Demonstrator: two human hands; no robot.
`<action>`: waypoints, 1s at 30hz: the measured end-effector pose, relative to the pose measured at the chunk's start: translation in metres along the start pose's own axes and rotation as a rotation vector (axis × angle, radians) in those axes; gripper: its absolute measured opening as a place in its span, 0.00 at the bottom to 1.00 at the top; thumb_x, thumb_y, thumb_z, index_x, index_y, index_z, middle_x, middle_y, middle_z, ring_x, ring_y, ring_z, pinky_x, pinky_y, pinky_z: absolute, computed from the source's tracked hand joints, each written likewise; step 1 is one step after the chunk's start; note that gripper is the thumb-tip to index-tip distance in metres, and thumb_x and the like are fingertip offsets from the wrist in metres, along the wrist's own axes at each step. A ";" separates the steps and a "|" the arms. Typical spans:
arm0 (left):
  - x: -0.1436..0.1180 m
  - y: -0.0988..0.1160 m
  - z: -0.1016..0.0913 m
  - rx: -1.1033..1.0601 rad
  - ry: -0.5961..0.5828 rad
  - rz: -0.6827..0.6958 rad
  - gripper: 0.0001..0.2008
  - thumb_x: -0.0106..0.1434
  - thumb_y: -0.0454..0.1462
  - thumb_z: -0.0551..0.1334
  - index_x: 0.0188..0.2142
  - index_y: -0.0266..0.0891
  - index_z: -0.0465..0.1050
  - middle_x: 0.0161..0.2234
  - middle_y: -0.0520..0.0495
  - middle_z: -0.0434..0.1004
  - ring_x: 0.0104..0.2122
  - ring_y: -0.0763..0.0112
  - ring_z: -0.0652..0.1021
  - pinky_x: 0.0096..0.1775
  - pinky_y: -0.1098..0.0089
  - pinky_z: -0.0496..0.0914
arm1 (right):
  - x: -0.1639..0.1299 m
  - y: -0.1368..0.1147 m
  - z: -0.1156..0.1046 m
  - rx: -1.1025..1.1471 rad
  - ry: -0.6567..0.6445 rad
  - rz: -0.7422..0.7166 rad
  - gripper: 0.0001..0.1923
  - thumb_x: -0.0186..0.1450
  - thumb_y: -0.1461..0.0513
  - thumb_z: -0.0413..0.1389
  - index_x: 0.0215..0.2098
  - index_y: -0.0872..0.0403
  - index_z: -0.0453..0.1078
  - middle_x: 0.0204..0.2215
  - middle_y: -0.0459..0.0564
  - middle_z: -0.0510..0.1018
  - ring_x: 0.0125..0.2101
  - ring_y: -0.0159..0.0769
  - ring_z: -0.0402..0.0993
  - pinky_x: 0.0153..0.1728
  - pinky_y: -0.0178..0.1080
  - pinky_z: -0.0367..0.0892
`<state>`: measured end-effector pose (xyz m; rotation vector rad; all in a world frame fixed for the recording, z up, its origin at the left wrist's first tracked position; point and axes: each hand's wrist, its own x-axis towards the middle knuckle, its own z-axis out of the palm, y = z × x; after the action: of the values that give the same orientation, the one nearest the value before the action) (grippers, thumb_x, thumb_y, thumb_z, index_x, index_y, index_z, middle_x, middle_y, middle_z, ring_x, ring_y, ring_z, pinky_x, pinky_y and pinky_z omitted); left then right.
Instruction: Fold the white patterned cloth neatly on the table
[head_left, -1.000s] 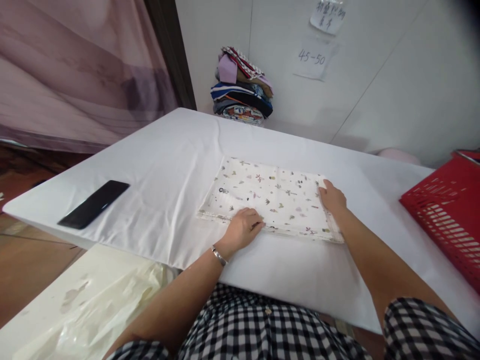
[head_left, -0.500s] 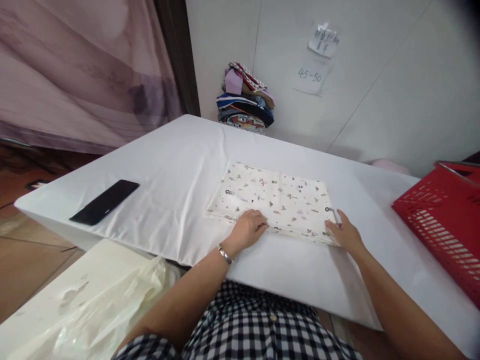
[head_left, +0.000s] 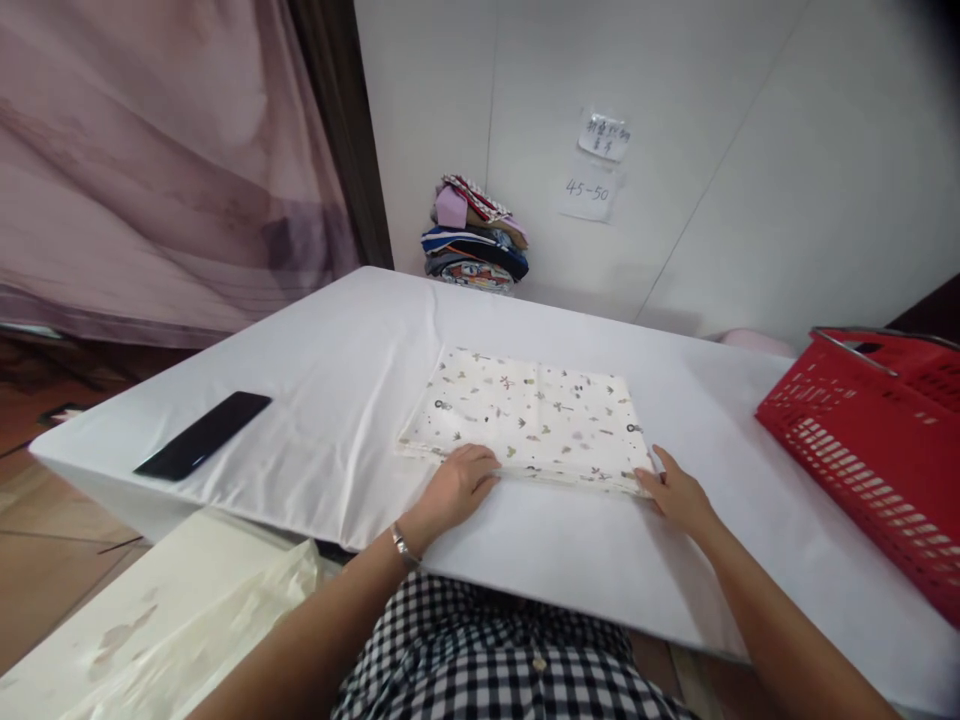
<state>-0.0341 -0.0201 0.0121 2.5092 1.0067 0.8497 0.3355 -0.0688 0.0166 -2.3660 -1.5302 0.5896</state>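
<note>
Centrally, a folded cloth (head_left: 525,415), white with small printed motifs, lies flat on the desk (head_left: 292,345), its layered edge facing the person. The left hand (head_left: 461,480) rests at this near edge, fingers bent; whether they grip a layer cannot be told. The right hand (head_left: 681,497) meets the near right corner with thumb and fingers spread; whether the corner is pinched between them cannot be told either. Likely faults: a pull on the right corner alone could skew the stacked layers, since only the top one may be caught; uneven pressure from the left could ruck the near edge. The desk's white cover, creased left of the cloth, might slip along with it and leave a wrinkle beneath. Farther out, the phone (head_left: 204,435) and the red basket (head_left: 862,450) stand well apart from the cloth; only a wide sweep would probably knock either.
</note>
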 end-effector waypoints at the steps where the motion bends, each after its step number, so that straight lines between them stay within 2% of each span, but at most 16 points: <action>1: -0.001 -0.003 -0.006 0.020 0.000 -0.009 0.08 0.62 0.35 0.55 0.37 0.40 0.72 0.38 0.46 0.74 0.39 0.67 0.72 0.44 0.62 0.67 | 0.003 0.000 -0.001 -0.016 0.001 -0.004 0.37 0.60 0.46 0.45 0.63 0.52 0.47 0.21 0.43 0.71 0.24 0.39 0.71 0.30 0.39 0.63; 4: -0.001 -0.020 -0.025 0.098 0.022 -0.085 0.10 0.63 0.37 0.53 0.32 0.41 0.73 0.34 0.46 0.75 0.37 0.67 0.73 0.41 0.63 0.67 | 0.017 0.000 -0.004 -0.034 0.004 0.002 0.37 0.60 0.46 0.45 0.64 0.52 0.45 0.25 0.45 0.73 0.28 0.40 0.72 0.31 0.39 0.63; 7: 0.006 -0.050 -0.042 0.182 0.081 -0.202 0.11 0.63 0.39 0.52 0.31 0.41 0.73 0.34 0.46 0.75 0.37 0.66 0.73 0.42 0.64 0.67 | 0.043 -0.002 -0.006 -0.040 0.038 0.012 0.37 0.60 0.48 0.47 0.63 0.53 0.46 0.29 0.47 0.75 0.32 0.41 0.73 0.34 0.39 0.64; 12: 0.029 -0.108 -0.057 0.354 0.218 -0.547 0.15 0.61 0.43 0.53 0.41 0.39 0.72 0.45 0.42 0.73 0.46 0.60 0.71 0.49 0.62 0.64 | 0.098 -0.014 -0.005 0.015 0.094 0.025 0.38 0.59 0.50 0.50 0.63 0.56 0.48 0.34 0.51 0.76 0.38 0.45 0.72 0.40 0.42 0.64; 16: 0.061 -0.135 -0.060 0.228 0.156 -0.882 0.23 0.61 0.47 0.52 0.50 0.36 0.66 0.50 0.40 0.70 0.47 0.58 0.72 0.48 0.63 0.65 | 0.138 -0.030 -0.007 0.130 0.126 0.057 0.38 0.58 0.51 0.51 0.62 0.59 0.49 0.43 0.57 0.74 0.44 0.46 0.71 0.44 0.43 0.63; 18: 0.082 -0.142 -0.060 0.159 0.124 -0.982 0.25 0.61 0.48 0.52 0.52 0.35 0.65 0.50 0.39 0.71 0.48 0.57 0.72 0.47 0.63 0.65 | 0.154 -0.040 -0.007 0.164 0.141 0.086 0.38 0.58 0.51 0.52 0.62 0.60 0.50 0.46 0.60 0.72 0.46 0.48 0.69 0.46 0.43 0.63; 22: 0.120 -0.155 -0.057 0.065 0.114 -1.066 0.25 0.59 0.49 0.55 0.49 0.34 0.66 0.50 0.37 0.71 0.49 0.55 0.71 0.47 0.64 0.65 | 0.175 -0.053 -0.002 0.156 0.142 0.079 0.37 0.57 0.52 0.52 0.61 0.58 0.52 0.53 0.60 0.67 0.52 0.51 0.63 0.49 0.45 0.61; 25: 0.137 -0.167 -0.053 0.005 0.082 -1.106 0.26 0.52 0.50 0.61 0.44 0.32 0.70 0.47 0.35 0.73 0.47 0.53 0.73 0.42 0.65 0.67 | 0.182 -0.052 0.005 0.128 0.162 0.029 0.34 0.58 0.53 0.51 0.60 0.56 0.54 0.56 0.58 0.64 0.55 0.50 0.60 0.52 0.46 0.58; 28: 0.147 -0.177 -0.052 -0.048 0.054 -1.091 0.24 0.51 0.49 0.63 0.40 0.33 0.71 0.40 0.38 0.76 0.39 0.58 0.76 0.36 0.68 0.68 | 0.189 -0.046 0.004 0.159 0.227 -0.060 0.30 0.60 0.54 0.50 0.58 0.55 0.57 0.56 0.55 0.65 0.55 0.47 0.59 0.53 0.45 0.57; 30: 0.155 -0.180 -0.051 -0.057 0.093 -1.042 0.21 0.53 0.49 0.60 0.38 0.35 0.71 0.37 0.42 0.77 0.36 0.62 0.77 0.33 0.69 0.67 | 0.198 -0.044 -0.003 0.190 0.285 -0.100 0.29 0.60 0.53 0.50 0.58 0.54 0.58 0.55 0.54 0.65 0.54 0.45 0.60 0.54 0.42 0.56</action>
<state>-0.0710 0.2195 0.0293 1.5107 1.9706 0.6107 0.3735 0.1300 -0.0001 -2.1124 -1.3899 0.3401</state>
